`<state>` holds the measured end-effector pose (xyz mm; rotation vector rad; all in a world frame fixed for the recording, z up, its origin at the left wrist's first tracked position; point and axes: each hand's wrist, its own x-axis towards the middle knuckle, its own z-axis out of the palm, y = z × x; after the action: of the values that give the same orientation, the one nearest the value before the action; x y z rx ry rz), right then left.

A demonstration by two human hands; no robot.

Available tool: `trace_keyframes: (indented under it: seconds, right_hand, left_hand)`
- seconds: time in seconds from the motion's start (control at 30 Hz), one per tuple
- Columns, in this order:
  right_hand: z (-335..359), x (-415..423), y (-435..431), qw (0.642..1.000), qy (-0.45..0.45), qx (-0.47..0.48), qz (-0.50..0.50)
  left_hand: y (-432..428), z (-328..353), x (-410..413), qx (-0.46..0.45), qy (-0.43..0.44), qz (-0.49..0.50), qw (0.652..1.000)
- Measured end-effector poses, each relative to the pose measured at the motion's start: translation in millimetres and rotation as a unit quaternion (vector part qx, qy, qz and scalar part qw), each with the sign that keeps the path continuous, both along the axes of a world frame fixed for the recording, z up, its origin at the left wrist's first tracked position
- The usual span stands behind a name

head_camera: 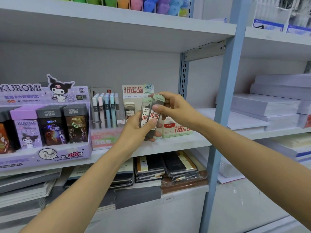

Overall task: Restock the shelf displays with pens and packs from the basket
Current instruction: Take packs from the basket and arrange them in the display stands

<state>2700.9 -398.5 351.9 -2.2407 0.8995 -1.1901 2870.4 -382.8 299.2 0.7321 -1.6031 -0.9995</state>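
Note:
Two slim dark lead-refill packs (151, 115) with pale green caps and red-and-white labels are held upright in front of the middle shelf. My left hand (138, 126) grips their lower ends from below. My right hand (170, 110) pinches their upper part, thumb on the front label. Right behind them stands the white-and-green refill display box (176, 130) with a card reading 100; one pack (129, 110) stands inside it. The basket is not in view.
A purple Kuromi display box (45, 125) of lead cases fills the shelf's left. A pink box of pastel pencils (106, 115) stands beside it. Notebooks (168, 167) are stacked on the shelf below. A blue upright post (223, 115) separates paper reams (269, 106) on the right.

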Motion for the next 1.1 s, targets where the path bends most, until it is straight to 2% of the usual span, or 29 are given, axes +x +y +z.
trace_keyframes:
  seconds: [0.1,0.2,0.27,0.37,0.43,0.53,0.77,0.97,1.1]
  right_hand:
    - [0,-5,4,0.999,0.002,0.042,0.004]
    - [4,-18,8,0.999,0.01,0.042,0.003]
    - [13,-31,9,0.999,-0.034,0.025,-0.013]
    - [30,-56,5,0.99,-0.106,-0.026,-0.091]
    - [36,-71,-2,0.981,-0.075,-0.07,-0.163]
    - [33,-81,-14,0.966,0.024,-0.111,-0.23]
    - [12,-81,-40,0.951,0.113,-0.134,-0.255]
    - [5,-76,-58,0.944,0.15,-0.121,-0.266]
    - [-3,-75,-64,0.946,0.089,-0.115,-0.289]
  left_hand:
    - [4,-1,-1,0.022,-0.035,-0.038,0.998]
    - [7,-2,-4,0.021,-0.032,-0.043,0.998]
    - [5,0,-4,0.002,-0.027,-0.011,1.0]
    - [2,3,-4,0.008,0.004,0.027,1.0]
    - [2,3,-4,0.008,0.008,0.035,0.999]
    - [1,2,-7,-0.001,0.004,0.036,0.999]
    - [-1,-1,-9,-0.01,0.012,0.052,0.999]
    - [-4,-3,-8,-0.006,0.013,0.05,0.999]
    - [-7,-5,-8,-0.004,0.006,0.048,0.999]
